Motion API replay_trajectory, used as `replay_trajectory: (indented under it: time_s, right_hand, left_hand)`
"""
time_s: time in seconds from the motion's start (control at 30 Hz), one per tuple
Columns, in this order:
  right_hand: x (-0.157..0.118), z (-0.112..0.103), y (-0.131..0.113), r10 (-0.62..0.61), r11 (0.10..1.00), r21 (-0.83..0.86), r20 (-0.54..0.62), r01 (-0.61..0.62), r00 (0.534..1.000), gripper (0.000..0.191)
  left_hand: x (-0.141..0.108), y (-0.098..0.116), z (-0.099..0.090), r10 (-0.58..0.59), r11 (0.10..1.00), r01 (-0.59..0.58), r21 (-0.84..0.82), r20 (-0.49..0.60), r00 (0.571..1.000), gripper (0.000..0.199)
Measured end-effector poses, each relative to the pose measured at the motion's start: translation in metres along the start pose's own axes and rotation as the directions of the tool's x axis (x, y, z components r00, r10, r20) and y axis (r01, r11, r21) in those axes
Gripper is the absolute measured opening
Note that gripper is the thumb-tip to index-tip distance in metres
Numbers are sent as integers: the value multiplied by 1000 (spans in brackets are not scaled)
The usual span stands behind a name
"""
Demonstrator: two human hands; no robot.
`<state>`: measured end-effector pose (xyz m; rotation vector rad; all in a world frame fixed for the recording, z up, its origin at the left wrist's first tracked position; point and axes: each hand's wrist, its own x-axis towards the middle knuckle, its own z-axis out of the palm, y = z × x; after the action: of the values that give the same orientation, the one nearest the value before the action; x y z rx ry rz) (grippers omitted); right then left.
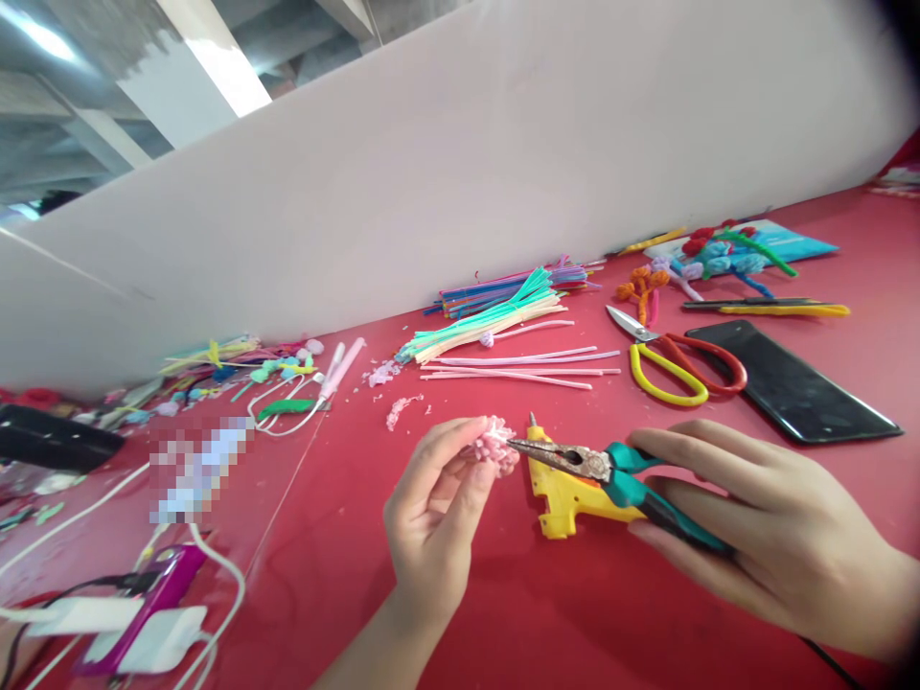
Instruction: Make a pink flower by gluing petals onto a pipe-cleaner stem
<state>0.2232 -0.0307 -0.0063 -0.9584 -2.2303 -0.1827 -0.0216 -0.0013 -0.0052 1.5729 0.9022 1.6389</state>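
Note:
A small pink fuzzy flower-like piece (pixel 493 447) is pinched between the thumb and fingers of my left hand (pixel 438 508), in the middle of the view. My right hand (pixel 776 527) is wrapped round green-handled needle-nose pliers (pixel 575 462), whose jaws point left. The plier tips meet the right side of the pink piece; whether they grip it cannot be made out. Under the pliers a yellow glue gun (pixel 561 503) lies on the red table (pixel 532 613), its nozzle pointing up and away.
Pink stems (pixel 521 372) and stem bundles (pixel 489 316) lie behind the hands. Scissors (pixel 665 359), a black phone (pixel 791 383) and colourful fuzzy pieces (pixel 711 254) are at the right. Cables, a purple power strip (pixel 148 609) and scraps fill the left. A white partition (pixel 431 192) stands behind.

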Motion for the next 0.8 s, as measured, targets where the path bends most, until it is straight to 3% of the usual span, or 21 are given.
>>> replay_trajectory:
  time_s: [0.8]
  right_hand:
    - [-7,4,-10,-38,930,-368,-60,13,997,11]
  left_hand:
    - [-3,10,7,-82,994,84,-71,28,996,25]
